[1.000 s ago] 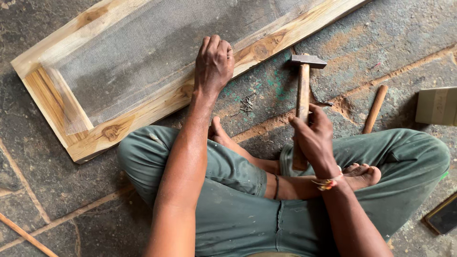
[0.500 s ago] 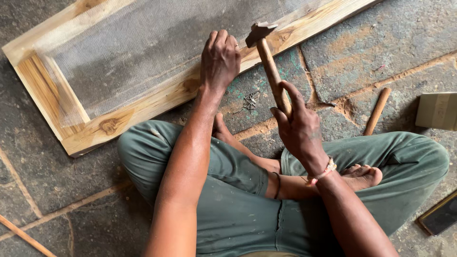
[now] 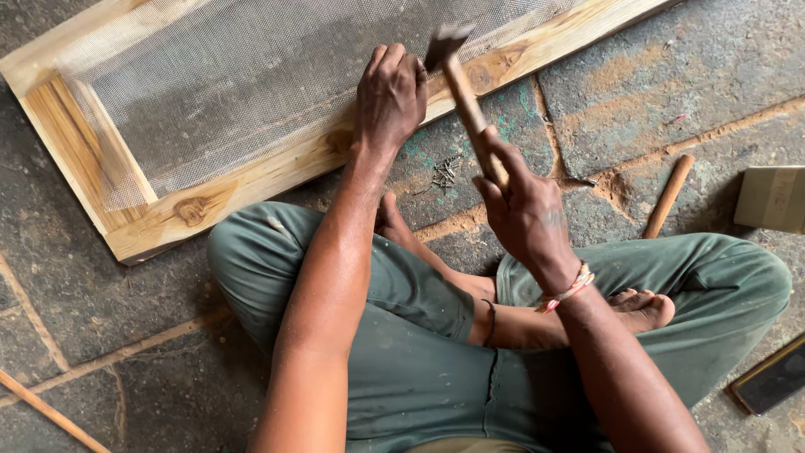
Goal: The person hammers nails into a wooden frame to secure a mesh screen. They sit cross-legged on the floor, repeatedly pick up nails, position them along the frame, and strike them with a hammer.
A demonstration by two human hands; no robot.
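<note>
Wooden hammer handle clamped in the right hand (image 3: 527, 211), fingers wrapped tight round its lower end; hammer (image 3: 464, 92) tilted up and to the left, metal head blurred, just beside the left hand's fingertips over the frame's near rail; left hand (image 3: 389, 96) pressed palm-down on the wooden frame (image 3: 251, 180), fingers close together and curled at the tips, anything pinched beneath them hidden; frame lying flat on the stone floor (image 3: 671, 75), stretching from near left to far right, fine grey wire mesh (image 3: 251, 80) spread across its opening; small heap of dark nails (image 3: 443, 172) on the floor between frame and crossed legs, just left of the handle; short wooden stick (image 3: 668, 195) to the right, well apart from the hammer; pale block (image 3: 771, 198) at the right edge; dark flat slab (image 3: 776, 377) at near right; thin rod (image 3: 46, 411) at near left.
</note>
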